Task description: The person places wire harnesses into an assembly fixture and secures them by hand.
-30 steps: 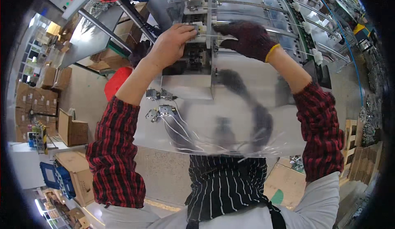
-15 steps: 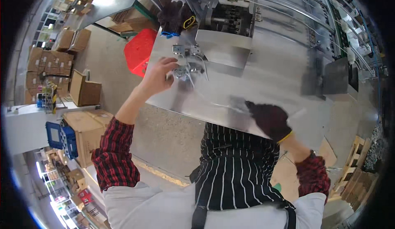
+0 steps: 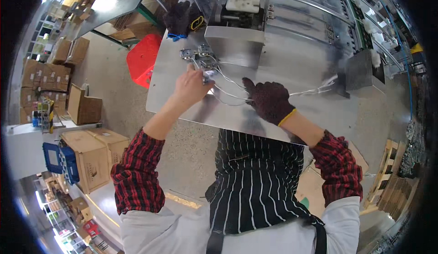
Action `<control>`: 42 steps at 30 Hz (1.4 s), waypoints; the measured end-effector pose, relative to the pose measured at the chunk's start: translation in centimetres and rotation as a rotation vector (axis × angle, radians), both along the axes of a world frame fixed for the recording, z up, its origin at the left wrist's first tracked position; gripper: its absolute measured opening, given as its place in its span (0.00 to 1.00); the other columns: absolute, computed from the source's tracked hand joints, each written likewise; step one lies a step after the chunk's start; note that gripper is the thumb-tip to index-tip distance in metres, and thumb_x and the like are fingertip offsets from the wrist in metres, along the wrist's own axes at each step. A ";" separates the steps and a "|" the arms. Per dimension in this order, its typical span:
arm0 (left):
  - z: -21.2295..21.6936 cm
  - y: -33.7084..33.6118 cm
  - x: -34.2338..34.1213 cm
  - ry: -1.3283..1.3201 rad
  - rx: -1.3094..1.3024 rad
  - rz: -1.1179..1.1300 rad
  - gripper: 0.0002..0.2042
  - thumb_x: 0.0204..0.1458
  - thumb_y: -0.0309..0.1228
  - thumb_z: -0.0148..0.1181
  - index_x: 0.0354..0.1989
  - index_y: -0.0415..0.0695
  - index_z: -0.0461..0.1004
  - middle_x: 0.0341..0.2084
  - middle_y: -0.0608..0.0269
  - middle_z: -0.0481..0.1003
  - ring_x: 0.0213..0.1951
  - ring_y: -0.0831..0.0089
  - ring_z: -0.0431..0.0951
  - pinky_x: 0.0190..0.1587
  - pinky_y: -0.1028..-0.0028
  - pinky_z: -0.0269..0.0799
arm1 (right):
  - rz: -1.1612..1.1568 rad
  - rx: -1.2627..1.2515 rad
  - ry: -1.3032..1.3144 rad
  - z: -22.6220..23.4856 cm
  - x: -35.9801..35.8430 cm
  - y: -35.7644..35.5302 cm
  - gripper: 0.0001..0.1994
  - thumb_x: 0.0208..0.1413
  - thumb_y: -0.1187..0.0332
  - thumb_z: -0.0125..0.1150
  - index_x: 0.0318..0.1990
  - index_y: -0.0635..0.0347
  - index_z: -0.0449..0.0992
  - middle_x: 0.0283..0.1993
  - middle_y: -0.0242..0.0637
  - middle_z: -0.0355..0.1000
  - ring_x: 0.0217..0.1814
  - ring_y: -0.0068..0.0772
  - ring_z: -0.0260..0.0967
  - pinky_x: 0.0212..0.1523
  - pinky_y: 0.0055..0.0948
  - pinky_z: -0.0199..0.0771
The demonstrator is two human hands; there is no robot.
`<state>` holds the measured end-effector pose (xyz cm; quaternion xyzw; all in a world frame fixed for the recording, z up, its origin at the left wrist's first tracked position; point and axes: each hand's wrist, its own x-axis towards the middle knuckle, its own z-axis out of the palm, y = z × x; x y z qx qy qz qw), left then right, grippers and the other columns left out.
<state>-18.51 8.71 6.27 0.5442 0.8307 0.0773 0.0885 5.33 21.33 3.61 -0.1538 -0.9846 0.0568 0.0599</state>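
A bundle of thin pale wires [image 3: 303,92] runs across the metal tabletop [image 3: 171,102], its loose ends fanning out to the right. My right hand [image 3: 270,101], in a dark knitted glove with a yellow cuff edge, is closed around the middle of the bundle. At the wires' left end lie several small silvery metal parts [image 3: 203,49]. My bare left hand [image 3: 191,87] is just in front of them, thumb and fingers closed on a small metal part [image 3: 206,78]; the fingers partly hide it.
Dark gloves [image 3: 179,20] lie at the table's far left. A machine with a metal cover [image 3: 235,44] and rails stands behind; a grey metal box [image 3: 362,71] sits right. Beside the table is a red plastic stool [image 3: 142,61]. Cartons [image 3: 86,104] stand on the left.
My right hand has moved left and away from me, now gripping the wires. My left hand has shifted slightly right and closed on a part. The view has shifted a little.
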 end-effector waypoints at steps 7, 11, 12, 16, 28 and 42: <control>4.5 -3.9 -6.2 0.089 -0.393 0.256 0.20 0.36 0.41 0.71 0.32 0.39 0.73 0.29 0.50 0.78 0.35 0.55 0.78 0.38 0.60 0.72 | -0.004 -0.013 -0.032 -0.7 3.5 5.4 0.22 0.53 0.48 0.55 0.50 0.51 0.73 0.27 0.39 0.74 0.28 0.43 0.73 0.28 0.44 0.70; 9.5 -12.9 -16.6 0.207 0.022 0.445 0.20 0.41 0.32 0.67 0.42 0.37 0.72 0.33 0.48 0.76 0.37 0.59 0.77 0.39 0.68 0.72 | 0.025 -0.008 0.058 -0.5 3.8 7.4 0.20 0.54 0.48 0.54 0.44 0.52 0.75 0.26 0.41 0.74 0.29 0.45 0.73 0.28 0.44 0.69; 10.7 -17.5 -20.8 0.203 0.128 0.491 0.21 0.42 0.29 0.65 0.47 0.37 0.70 0.35 0.48 0.76 0.36 0.58 0.76 0.40 0.67 0.72 | 0.050 -0.012 0.052 -0.3 2.8 7.2 0.19 0.53 0.49 0.55 0.44 0.52 0.75 0.25 0.42 0.73 0.29 0.46 0.73 0.27 0.45 0.69; 15.6 -25.6 -19.8 0.439 0.470 0.510 0.22 0.40 0.32 0.62 0.47 0.42 0.71 0.43 0.48 0.74 0.46 0.53 0.74 0.49 0.61 0.69 | 0.106 0.063 0.107 3.8 1.0 3.1 0.18 0.45 0.57 0.60 0.43 0.53 0.74 0.22 0.42 0.68 0.25 0.51 0.67 0.28 0.49 0.65; 15.1 -4.9 -1.4 -0.004 0.652 0.551 0.19 0.43 0.38 0.63 0.40 0.39 0.70 0.30 0.50 0.74 0.34 0.50 0.76 0.36 0.58 0.71 | 0.024 0.323 0.529 15.3 -5.1 -5.0 0.33 0.42 0.54 0.64 0.59 0.51 0.68 0.62 0.39 0.60 0.66 0.49 0.51 0.63 0.50 0.54; 11.1 3.4 5.4 0.043 0.301 -0.518 0.16 0.46 0.37 0.63 0.40 0.42 0.68 0.36 0.55 0.69 0.38 0.53 0.73 0.39 0.58 0.70 | 0.063 0.370 0.016 16.8 8.4 6.9 0.14 0.52 0.58 0.59 0.43 0.53 0.77 0.26 0.35 0.72 0.27 0.37 0.72 0.24 0.37 0.67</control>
